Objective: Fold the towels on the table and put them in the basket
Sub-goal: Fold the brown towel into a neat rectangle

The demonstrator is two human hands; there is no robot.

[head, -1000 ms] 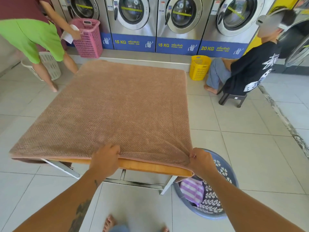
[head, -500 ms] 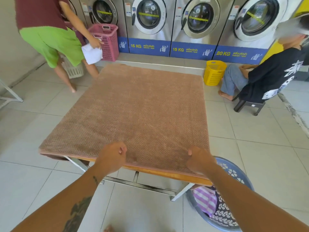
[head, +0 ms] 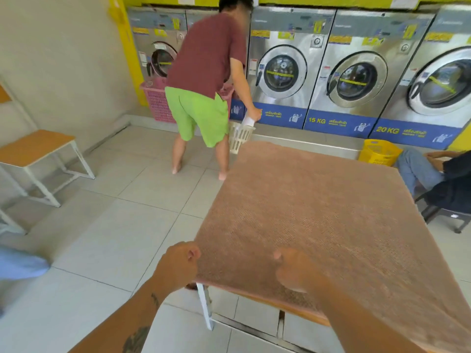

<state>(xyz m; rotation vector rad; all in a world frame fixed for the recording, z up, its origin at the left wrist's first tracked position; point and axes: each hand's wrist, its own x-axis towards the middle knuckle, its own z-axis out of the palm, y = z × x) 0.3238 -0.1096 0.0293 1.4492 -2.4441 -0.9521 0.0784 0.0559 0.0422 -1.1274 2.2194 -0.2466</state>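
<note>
A large brown towel [head: 328,212] lies spread flat over the table and covers almost all of it. Only the orange front edge of the table [head: 293,306] and one white leg show below it. My left hand [head: 178,263] is at the towel's near-left corner with its fingers curled on the cloth. My right hand [head: 295,271] rests on top of the towel just behind the front edge; it is blurred and its fingers are hard to read. No basket for the towels is in view.
A person in green shorts [head: 201,108] bends over a white basket [head: 240,136] on the floor left of the table. Washing machines [head: 283,72] line the back wall, with a pink basket [head: 155,103] and a yellow basket [head: 379,152] in front. A seated person [head: 443,179] is at the right and a bench [head: 35,146] at the left.
The view has swung left, so the blue basket has left the frame. Both hands have shifted left along the towel's front edge; my left hand now sits at the near-left corner.
</note>
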